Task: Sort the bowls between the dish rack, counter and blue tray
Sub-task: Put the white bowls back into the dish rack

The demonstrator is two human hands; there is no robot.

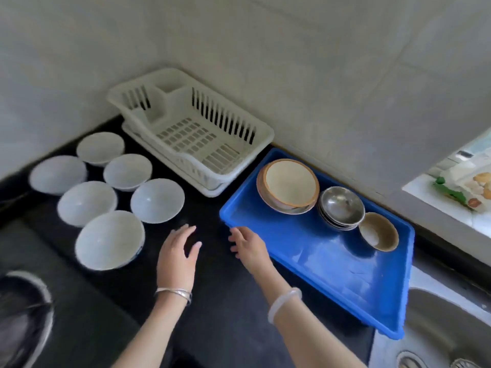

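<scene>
While six white bowls (110, 240) sit on the desk (212, 288) beside the dish rack (265, 131) and steel bowls (341, 205) stack in the blue tray (318, 258), left hand (176, 251) and right hand (248, 247) hover, each grip apart, holding nothing. The white bowls look breakable and slick; I would take one by its rim.

The dish rack (191, 134) at twelve o'clock was white plastic, fairly matt. The tray (318, 261) at three o'clock was glossy blue plastic. The white bowls (156, 200) at nine o'clock looked glazed and smooth. The stacked bowls (341, 205) in the tray were shiny metal. The counter (210, 205) was dark and polished.
</scene>
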